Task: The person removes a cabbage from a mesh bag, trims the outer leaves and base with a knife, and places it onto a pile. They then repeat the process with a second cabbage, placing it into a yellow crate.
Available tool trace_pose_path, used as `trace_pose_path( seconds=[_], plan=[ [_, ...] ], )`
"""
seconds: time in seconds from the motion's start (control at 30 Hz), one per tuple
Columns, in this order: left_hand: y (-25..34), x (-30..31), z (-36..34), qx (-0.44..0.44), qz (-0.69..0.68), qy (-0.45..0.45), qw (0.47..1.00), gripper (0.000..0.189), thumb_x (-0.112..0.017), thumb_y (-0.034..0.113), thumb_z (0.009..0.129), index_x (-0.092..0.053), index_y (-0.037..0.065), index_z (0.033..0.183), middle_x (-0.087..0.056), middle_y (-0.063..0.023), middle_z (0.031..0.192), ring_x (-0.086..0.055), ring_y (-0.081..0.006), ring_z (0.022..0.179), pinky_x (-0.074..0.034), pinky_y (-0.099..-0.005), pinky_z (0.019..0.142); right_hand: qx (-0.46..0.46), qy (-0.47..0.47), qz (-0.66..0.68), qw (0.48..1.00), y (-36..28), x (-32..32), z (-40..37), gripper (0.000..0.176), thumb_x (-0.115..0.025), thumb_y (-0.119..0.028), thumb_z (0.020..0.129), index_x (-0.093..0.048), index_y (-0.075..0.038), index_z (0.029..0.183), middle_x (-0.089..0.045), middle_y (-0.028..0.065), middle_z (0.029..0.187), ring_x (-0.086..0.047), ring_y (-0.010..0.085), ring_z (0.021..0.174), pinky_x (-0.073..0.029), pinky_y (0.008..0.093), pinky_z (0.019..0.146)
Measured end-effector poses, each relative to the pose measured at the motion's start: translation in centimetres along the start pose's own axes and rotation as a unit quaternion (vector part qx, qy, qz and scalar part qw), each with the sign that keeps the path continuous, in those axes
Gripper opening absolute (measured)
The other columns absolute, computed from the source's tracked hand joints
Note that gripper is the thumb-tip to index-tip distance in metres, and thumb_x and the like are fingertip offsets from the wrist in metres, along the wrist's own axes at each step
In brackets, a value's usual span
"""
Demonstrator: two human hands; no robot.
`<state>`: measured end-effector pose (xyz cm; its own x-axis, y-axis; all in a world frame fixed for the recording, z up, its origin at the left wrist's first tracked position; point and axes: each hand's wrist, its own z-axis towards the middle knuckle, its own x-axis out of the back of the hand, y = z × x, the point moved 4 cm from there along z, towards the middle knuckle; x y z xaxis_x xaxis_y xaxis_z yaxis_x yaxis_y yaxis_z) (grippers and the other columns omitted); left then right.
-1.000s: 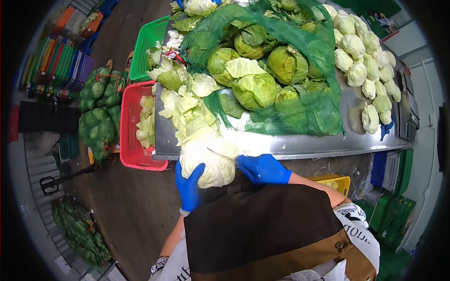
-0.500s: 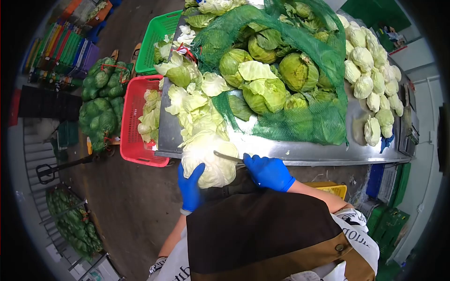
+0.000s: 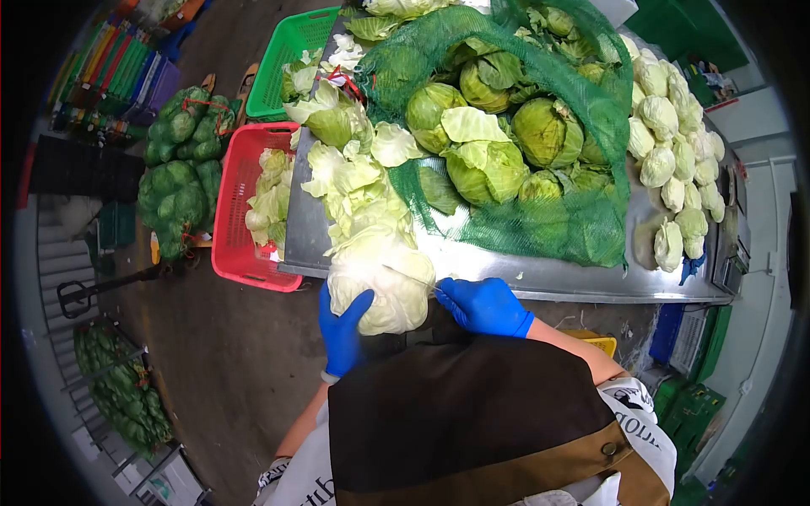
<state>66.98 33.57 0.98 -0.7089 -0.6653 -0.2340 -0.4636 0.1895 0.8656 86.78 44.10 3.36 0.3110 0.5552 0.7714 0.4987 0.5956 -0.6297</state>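
We are holding the cabbage at the table's near edge, left hand wrapped partly around it. Our right hand is gripping a knife, fingers closed, against its side.

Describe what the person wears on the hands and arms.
The left hand and the right hand both wear smooth, bright blue disposable gloves that end at the wrist. The forearms are uncovered. Short white sleeves with dark printed lettering cover the upper arms, beside a dark brown apron with a tan band.
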Motion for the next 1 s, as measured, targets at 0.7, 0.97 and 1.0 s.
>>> trace_pose_path(
  seconds=[0.7,0.97,1.0],
  plan=[
    [-0.5,0.5,0.6,0.015,-0.004,0.021,1.0,0.055,-0.07,0.004,0.081,-0.044,-0.001,0.13,-0.054,-0.0091,0.122,-0.053,-0.0173,0.111,-0.043,-0.0316,0.095,-0.006,0.018,-0.157,0.987,-0.2,-0.6,0.0,0.013,-0.055,-0.014,0.084,-0.052,-0.009,0.094,-0.059,0.0105,0.066,-0.06,0.0277,0.05,-0.045,0.0396,0.039],
    [-0.1,0.0,1.2,0.019,-0.007,0.0,1.0,0.058,-0.069,0.003,0.081,-0.043,0.0,0.132,-0.052,-0.0093,0.125,-0.051,-0.0176,0.113,-0.042,-0.0321,0.097,-0.057,0.126,-0.076,0.987,1.8,0.1,2.1,0.009,-0.054,-0.016,0.088,-0.053,-0.009,0.093,-0.061,0.014,0.071,-0.061,0.0308,0.055,-0.047,0.0418,0.046],
    [0.0,0.0,1.4,0.016,-0.015,-0.005,1.0,0.057,-0.068,0.003,0.081,-0.043,0.0,0.133,-0.052,-0.0092,0.125,-0.051,-0.0178,0.113,-0.042,-0.0322,0.097,-0.067,0.139,-0.057,0.986,2.1,0.2,2.3,0.01,-0.053,-0.017,0.089,-0.054,-0.008,0.092,-0.062,0.0153,0.072,-0.061,0.0324,0.058,-0.047,0.0431,0.048]
  ],
)
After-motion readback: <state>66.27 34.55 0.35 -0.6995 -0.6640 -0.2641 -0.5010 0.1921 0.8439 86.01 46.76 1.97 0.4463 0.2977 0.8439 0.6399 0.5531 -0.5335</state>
